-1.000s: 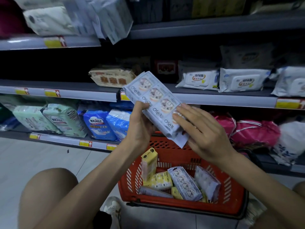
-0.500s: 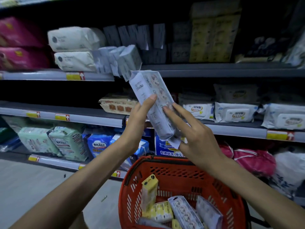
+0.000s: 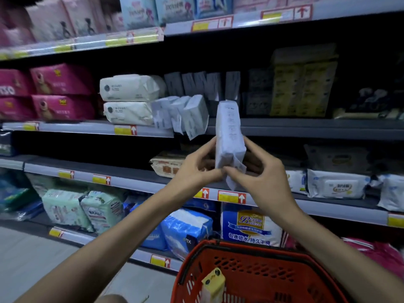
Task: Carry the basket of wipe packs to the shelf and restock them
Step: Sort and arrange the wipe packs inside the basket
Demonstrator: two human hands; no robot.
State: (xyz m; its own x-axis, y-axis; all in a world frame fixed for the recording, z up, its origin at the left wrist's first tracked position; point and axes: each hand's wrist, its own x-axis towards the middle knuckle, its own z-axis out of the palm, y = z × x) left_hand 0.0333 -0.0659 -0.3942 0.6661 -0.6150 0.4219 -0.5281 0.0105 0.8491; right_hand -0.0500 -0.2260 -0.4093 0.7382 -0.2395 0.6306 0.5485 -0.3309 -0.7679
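Together, left hand (image 3: 196,170) and right hand (image 3: 261,177) pinch an upright, crinkly wipe pack (image 3: 229,136) (pale, oblong).

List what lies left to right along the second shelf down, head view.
Magenta plastic packs → stacked white soft packs → leaning pale grey wipe packs → upright pale grey wipe pack held in front → dull yellow cartons.

Wipe pack (image 3: 229,136) stands upright between both hands, in front of the shelf (image 3: 306,127), above the basket (image 3: 258,248).
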